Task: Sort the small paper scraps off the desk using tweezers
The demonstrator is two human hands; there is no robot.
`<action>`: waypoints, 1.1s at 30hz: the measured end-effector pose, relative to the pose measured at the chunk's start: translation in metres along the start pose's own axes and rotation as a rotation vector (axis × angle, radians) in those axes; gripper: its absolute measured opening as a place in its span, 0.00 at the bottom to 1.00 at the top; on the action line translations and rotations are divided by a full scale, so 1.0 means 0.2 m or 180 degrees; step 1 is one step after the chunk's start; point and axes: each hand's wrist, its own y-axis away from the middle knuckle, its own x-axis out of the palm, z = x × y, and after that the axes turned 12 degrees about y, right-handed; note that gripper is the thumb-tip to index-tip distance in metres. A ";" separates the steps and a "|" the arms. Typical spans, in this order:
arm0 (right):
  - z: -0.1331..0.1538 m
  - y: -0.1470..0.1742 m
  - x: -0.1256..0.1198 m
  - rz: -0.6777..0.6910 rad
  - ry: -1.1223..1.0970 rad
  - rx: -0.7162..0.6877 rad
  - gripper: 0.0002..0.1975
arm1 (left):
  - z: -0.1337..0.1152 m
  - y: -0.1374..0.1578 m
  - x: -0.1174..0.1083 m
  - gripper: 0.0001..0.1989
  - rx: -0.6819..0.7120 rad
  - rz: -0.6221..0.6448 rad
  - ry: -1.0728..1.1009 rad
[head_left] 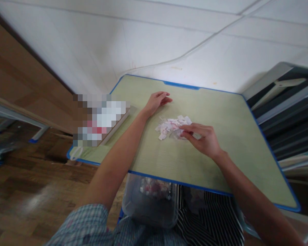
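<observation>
A small pile of white and pinkish paper slips (166,128) lies on the pale green tabletop (236,136). My right hand (204,138) is at the pile's right side, its thumb and fingers closed on a thin, clear plastic piece (176,135), perhaps a small bag. Part of that plastic is hidden by the fingers and the slips. Beyond the pile and to its left, my left hand (157,103) rests near the tabletop. Its fingers are loosely bent and slightly apart, with nothing visible in them.
A box-like item (115,126), mostly blurred out, lies at the table's left edge. Below the front edge is a clear plastic bin (150,205) with small wrapped items. A white wall (149,41) stands behind, and folded dark furniture (292,112) leans at the right.
</observation>
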 end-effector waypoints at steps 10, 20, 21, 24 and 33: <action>0.02 0.00 0.01 0.0036 0.0227 -0.0133 0.10 | 0.01 -0.01 -0.01 0.08 0.0018 0.0009 -0.0029; 0.02 0.01 0.00 0.0216 0.0162 -0.0187 0.08 | 0.02 -0.02 -0.02 0.08 0.0072 0.0043 -0.0033; 0.02 0.01 -0.01 0.0279 0.0112 -0.0214 0.08 | 0.02 -0.02 -0.02 0.08 0.0079 0.0035 -0.0038; 0.02 0.01 -0.03 0.0653 -0.0051 -0.0348 0.08 | 0.02 -0.01 -0.02 0.08 0.0086 0.0014 -0.0047; 0.04 0.03 -0.07 0.0776 -0.0054 -0.0251 0.08 | 0.01 -0.01 -0.01 0.08 0.0041 0.0007 0.0000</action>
